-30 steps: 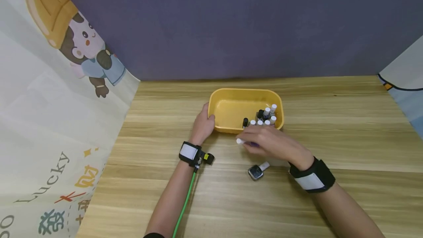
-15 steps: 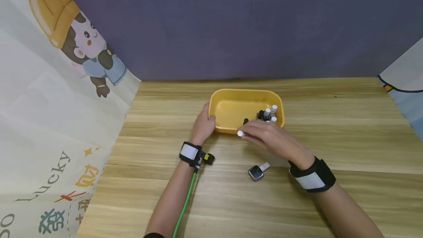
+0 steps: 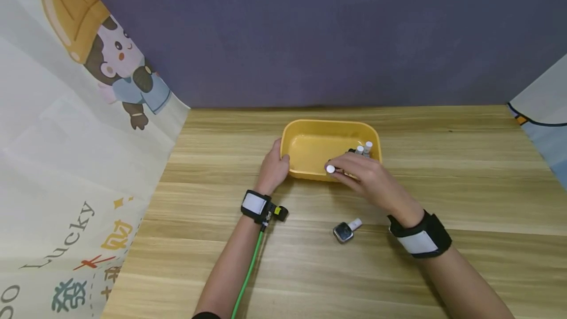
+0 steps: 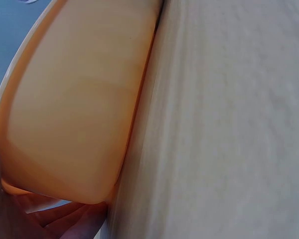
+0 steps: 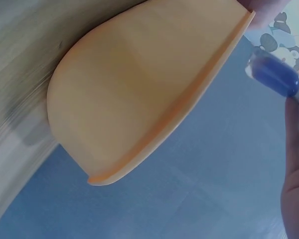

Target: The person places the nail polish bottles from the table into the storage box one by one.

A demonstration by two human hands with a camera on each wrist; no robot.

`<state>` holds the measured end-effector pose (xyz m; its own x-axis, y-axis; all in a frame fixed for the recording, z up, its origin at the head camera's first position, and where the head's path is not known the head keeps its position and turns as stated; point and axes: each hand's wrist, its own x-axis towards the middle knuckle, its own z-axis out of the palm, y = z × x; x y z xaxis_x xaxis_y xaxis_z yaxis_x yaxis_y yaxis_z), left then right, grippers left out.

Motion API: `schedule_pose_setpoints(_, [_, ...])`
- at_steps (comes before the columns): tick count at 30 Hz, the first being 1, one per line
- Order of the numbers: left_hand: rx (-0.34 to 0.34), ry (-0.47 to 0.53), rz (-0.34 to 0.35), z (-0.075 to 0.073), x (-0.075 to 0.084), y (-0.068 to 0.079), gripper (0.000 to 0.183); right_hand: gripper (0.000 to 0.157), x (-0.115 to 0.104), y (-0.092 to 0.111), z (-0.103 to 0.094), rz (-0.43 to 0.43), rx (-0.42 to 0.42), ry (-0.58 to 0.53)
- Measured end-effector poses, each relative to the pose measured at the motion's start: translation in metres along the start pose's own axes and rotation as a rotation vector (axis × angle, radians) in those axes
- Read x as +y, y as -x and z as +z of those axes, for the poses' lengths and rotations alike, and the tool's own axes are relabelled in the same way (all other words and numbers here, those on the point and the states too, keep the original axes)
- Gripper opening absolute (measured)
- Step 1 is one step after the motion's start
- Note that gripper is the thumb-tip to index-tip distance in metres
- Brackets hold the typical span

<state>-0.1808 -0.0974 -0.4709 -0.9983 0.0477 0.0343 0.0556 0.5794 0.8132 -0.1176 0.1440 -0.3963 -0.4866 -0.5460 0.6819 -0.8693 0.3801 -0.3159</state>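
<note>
My left hand [image 3: 272,169] grips the left end of a yellow plastic tub [image 3: 305,151], thumb at the rim; in the left wrist view its fingers [image 4: 72,219] curl against the outer wall. My right hand [image 3: 369,178] is over the tub's front rim, pinching a nail polish bottle [image 5: 274,73] by its white cap [image 3: 330,169]. The bottle's body is blue-violet, and in the right wrist view it shows beyond the tub's rim. Inside the tub's right end stand other nail polish bottles [image 3: 364,149] with white caps, partly hidden behind my right hand.
Another nail polish bottle [image 3: 343,232], dark with a white cap, lies on its side on the wooden table [image 3: 478,176] in front of the tub. A green cable [image 3: 248,270] runs along my left forearm. A dark blue-grey panel [image 3: 332,38] stands behind the table.
My right hand has moved up and slightly right from in front of the tub to over its front rim, carrying the nail polish bottle. My left hand keeps its hold on the tub.
</note>
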Motion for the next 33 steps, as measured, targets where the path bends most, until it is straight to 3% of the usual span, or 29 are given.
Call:
schedule_pose_setpoints(6, [0.0,-0.001,-0.001,0.0,-0.001,-0.001,0.052,0.036,0.004,-0.002,-0.001,-0.012,0.098,0.046])
schedule_pose_setpoints(11, [0.003,-0.008,0.0,0.0,-0.002,-0.001,0.052,0.034,0.01,-0.001,0.0,-0.012,0.134,0.073])
schedule_pose_setpoints(23, [0.012,-0.016,0.011,0.001,0.0,-0.001,0.051,0.03,0.023,0.004,0.005,0.09,0.176,0.104])
schedule_pose_setpoints(33, [0.007,0.006,0.012,0.002,-0.003,0.0,0.051,0.029,0.034,0.009,0.012,0.146,0.142,0.119])
